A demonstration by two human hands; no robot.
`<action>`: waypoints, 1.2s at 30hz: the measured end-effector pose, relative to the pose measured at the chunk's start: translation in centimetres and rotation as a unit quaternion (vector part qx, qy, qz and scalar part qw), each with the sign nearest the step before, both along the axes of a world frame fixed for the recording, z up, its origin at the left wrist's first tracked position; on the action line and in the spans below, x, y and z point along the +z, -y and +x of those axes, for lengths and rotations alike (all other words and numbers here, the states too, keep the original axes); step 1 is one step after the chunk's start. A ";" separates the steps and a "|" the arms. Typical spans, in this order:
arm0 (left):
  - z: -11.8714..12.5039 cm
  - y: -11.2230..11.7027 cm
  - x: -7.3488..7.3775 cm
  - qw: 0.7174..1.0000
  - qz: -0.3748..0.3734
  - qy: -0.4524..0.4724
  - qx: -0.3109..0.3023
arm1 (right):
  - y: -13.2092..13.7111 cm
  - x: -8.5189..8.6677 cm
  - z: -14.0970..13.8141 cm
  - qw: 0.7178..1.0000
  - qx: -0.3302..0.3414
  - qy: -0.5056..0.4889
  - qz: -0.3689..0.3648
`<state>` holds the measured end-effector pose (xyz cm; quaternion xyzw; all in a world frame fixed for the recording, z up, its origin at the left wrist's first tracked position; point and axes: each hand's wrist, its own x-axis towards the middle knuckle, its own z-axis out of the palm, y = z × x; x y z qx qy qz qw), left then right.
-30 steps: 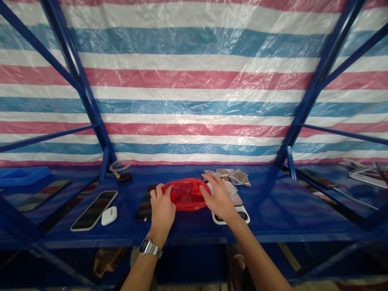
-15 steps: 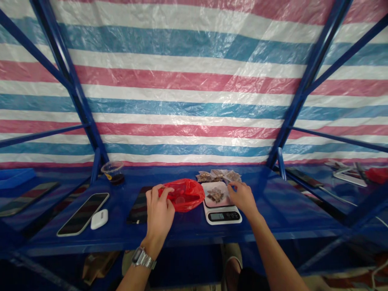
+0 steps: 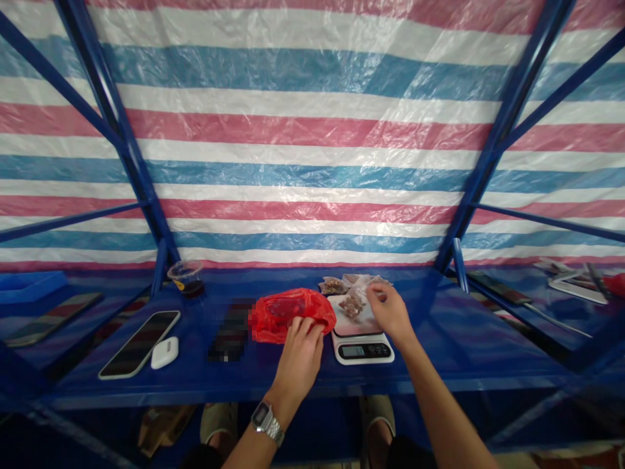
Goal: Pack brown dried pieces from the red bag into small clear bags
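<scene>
My left hand (image 3: 303,348), with a metal watch on its wrist, has its fingers curled over the near rim of a red plastic bag (image 3: 276,319). The bag lies with its mouth partly open. Over the right side of a white kitchen scale (image 3: 385,355), my right hand (image 3: 390,311) pinches the edge of a small clear bag of brown bits (image 3: 352,305). That small bag looks tilted up above the scale's plate. Behind the scale lie several similar small clear bags (image 3: 333,285), partly covered by my right hand.
On the blue table (image 3: 439,352), a phone (image 3: 140,345) and a white earbud case (image 3: 165,352) lie at left. A clear cup with dark liquid (image 3: 188,280) stands farther back. A dark flat item (image 3: 229,335) sits left of the red bag. Blue metal posts (image 3: 481,169) flank the table.
My left hand has moved right, from the red bag's left end to its near rim. My right hand has taken hold of the small bag, which has risen from lying flat on the scale.
</scene>
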<state>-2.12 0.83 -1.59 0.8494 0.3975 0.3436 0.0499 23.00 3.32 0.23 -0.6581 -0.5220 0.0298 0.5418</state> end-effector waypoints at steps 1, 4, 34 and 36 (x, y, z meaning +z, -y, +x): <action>0.3 -0.2 0.0 1.000 -0.007 0.009 -0.006 | 0.3 0.6 -0.4 0.999 0.020 -0.037 0.013; 1.1 -0.7 0.3 0.999 -0.019 0.035 -0.018 | 1.4 2.5 -1.8 0.991 0.063 -0.116 0.038; -1.5 0.6 3.4 0.880 -0.199 0.430 -0.025 | 3.7 5.1 -12.5 0.902 0.325 -0.284 0.022; -1.6 0.9 3.2 0.883 -0.207 0.420 -0.038 | 3.9 5.1 -12.5 0.898 0.324 -0.297 0.024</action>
